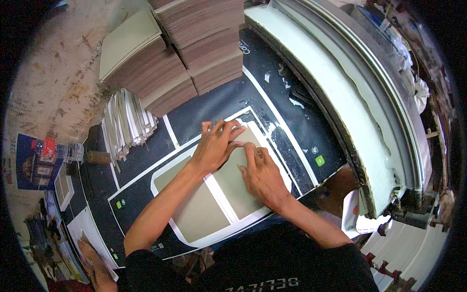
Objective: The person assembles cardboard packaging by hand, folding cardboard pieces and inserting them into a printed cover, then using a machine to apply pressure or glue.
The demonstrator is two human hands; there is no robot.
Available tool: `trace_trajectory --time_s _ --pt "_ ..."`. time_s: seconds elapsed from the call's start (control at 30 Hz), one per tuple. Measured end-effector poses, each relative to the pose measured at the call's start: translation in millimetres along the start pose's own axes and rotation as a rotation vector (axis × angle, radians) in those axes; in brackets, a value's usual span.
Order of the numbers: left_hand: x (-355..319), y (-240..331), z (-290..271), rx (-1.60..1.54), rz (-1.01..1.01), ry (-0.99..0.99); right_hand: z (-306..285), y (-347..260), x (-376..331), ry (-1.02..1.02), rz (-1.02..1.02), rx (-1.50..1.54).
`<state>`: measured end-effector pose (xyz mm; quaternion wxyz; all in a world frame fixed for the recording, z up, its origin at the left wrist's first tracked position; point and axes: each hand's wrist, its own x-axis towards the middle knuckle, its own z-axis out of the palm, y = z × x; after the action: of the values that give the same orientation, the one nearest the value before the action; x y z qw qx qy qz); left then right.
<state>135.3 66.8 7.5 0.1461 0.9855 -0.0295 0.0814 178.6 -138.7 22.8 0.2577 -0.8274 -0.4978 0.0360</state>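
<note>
A white cover sheet (181, 232) lies on the dark mat, with two grey-beige boards (197, 214) on it and a narrow white spine strip (220, 198) between them. At its far edge, my left hand (216, 146) has bent fingers closed at the white margin, the forearm crossing over the left board. My right hand (265, 177) rests on the right board (238, 170), its fingers curled and close to my left thumb. What lies under the right fingertips is hidden.
Tall stacks of cut board (209, 44) stand at the back, beside a bundle of paper strips (127, 121). A long pale machine bed (335, 82) with a metal rail borders the right. Another person's hand (92, 255) touches a white sheet (82, 225) at lower left.
</note>
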Motion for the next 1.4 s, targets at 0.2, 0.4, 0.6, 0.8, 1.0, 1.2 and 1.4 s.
trace_trajectory --time_s 0.2,0.4,0.6,0.8,1.0,1.2,1.4 --pt "2.3 8.3 -5.4 0.001 0.022 0.181 -8.0 5.5 -13.5 -0.053 0.061 0.11" --pt "6.4 -0.3 -6.7 0.026 0.135 0.149 -23.4 1.1 -16.9 -0.148 0.021 0.065" --pt "-31.9 36.1 -27.7 -0.433 -0.282 0.128 -11.1 -12.6 -18.3 -0.119 0.056 0.004" --pt "-149.7 76.4 -40.8 -0.541 -0.559 0.598 -11.0 14.3 -5.1 -0.04 0.029 0.234" --pt "-247.1 47.8 -66.5 -0.309 -0.745 0.687 6.1 -55.8 -5.4 -0.13 -0.352 0.11" --pt "-229.5 1.6 -58.2 -0.055 -0.872 0.612 58.0 -111.7 38.9 -0.239 -0.326 0.483" --pt "-226.2 -25.3 -33.3 -0.213 -0.882 0.537 81.7 -102.7 34.8 -0.257 -0.389 0.539"
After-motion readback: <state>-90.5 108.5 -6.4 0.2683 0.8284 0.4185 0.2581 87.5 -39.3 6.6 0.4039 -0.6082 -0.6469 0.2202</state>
